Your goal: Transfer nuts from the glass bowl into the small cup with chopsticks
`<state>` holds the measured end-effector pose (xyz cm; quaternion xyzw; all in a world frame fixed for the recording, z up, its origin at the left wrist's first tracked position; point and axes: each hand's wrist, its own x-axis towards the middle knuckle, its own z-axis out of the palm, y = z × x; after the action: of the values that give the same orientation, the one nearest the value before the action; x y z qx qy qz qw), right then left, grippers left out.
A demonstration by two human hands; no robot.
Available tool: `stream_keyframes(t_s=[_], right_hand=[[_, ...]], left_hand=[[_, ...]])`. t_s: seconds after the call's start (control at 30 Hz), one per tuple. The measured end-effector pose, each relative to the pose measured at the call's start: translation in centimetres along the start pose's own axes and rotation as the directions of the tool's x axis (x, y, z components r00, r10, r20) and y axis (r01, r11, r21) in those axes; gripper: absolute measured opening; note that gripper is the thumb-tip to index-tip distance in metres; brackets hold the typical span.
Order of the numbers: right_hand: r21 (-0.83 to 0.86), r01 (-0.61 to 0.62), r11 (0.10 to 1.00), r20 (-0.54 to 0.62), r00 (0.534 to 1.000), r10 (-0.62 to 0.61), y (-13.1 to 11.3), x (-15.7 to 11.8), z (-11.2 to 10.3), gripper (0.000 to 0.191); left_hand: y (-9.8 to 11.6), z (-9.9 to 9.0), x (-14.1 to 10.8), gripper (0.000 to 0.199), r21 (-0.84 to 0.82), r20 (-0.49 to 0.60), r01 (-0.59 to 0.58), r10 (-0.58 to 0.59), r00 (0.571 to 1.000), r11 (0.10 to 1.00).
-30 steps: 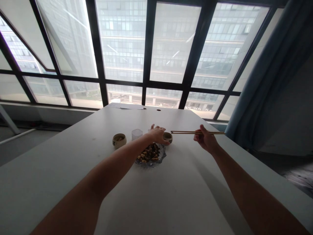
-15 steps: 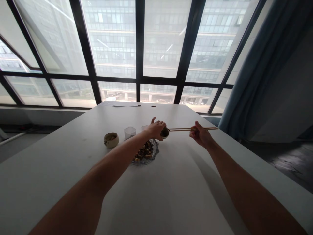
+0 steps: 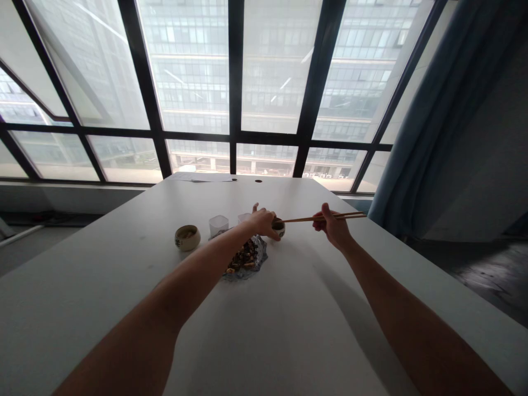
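Head view: left fingers [image 3: 274,220] around dark-mouthed cup [image 3: 279,230]; right fingers [image 3: 325,217] pinching chopsticks [image 3: 303,219].

The left hand [image 3: 264,222] grips the right pot [image 3: 281,229], at the bowl's [image 3: 262,258] 2 o'clock; the right hand's [image 3: 332,226] chopsticks [image 3: 303,219] point at 9 o'clock, tips at its mouth. The left pot [image 3: 187,240] sits at the bowl's 10 o'clock, a cup [image 3: 218,224] at 11.

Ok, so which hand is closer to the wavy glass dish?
Left. The left hand is just beyond the glass dish, toward its right side, gripping a small round pot. The right hand is farther off to the right, holding chopsticks.
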<state>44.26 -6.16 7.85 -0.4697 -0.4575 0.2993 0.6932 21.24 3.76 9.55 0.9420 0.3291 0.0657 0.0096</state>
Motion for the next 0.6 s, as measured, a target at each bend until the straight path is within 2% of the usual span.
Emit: stream_keyframes(t_s=[0.13, 0.23, 0.33, 0.4, 0.5, 0.6], right_hand=[[0.133, 0.021, 0.991, 0.019, 1.0, -0.023, -1.8, -0.2, 1.3, 0.06], [0.18, -0.001, 0.984, 0.119, 0.993, -0.021, -3.1, -0.8, 2.5, 0.06], [0.177, -0.029, 0.984, 0.231, 0.973, -0.013, -3.8, -1.7, 4.0, 0.061], [0.147, -0.024, 0.989, 0.272, 0.962, -0.017, -4.1, -2.4, 5.0, 0.061], [0.057, 0.016, 0.998, 0.271, 0.962, -0.031, -4.3, -3.6, 6.6, 0.062], [-0.05, 0.052, 0.997, 0.305, 0.952, -0.035, -4.3, -5.1, 8.1, 0.061]], left_hand=[[0.0, 0.1, 0.1, 0.08, 0.033, 0.057, 0.043, -0.045, 0.997, 0.999], [0.0, -0.1, -0.1, 0.08, 0.027, 0.097, 0.062, -0.064, 0.993, 0.998], [-0.9, -0.9, -1.1, 0.082, -0.021, 0.061, 0.05, -0.048, 0.997, 0.999], [-2.3, -1.8, -2.8, 0.077, -0.064, -0.016, 0.044, -0.045, 0.999, 0.997], [-5.2, -3.0, -7.2, 0.059, -0.1, -0.196, 0.029, -0.048, 0.979, 0.995], [-8.3, -3.2, -12.9, 0.047, -0.084, -0.414, 0.032, -0.064, 0.908, 0.996]])
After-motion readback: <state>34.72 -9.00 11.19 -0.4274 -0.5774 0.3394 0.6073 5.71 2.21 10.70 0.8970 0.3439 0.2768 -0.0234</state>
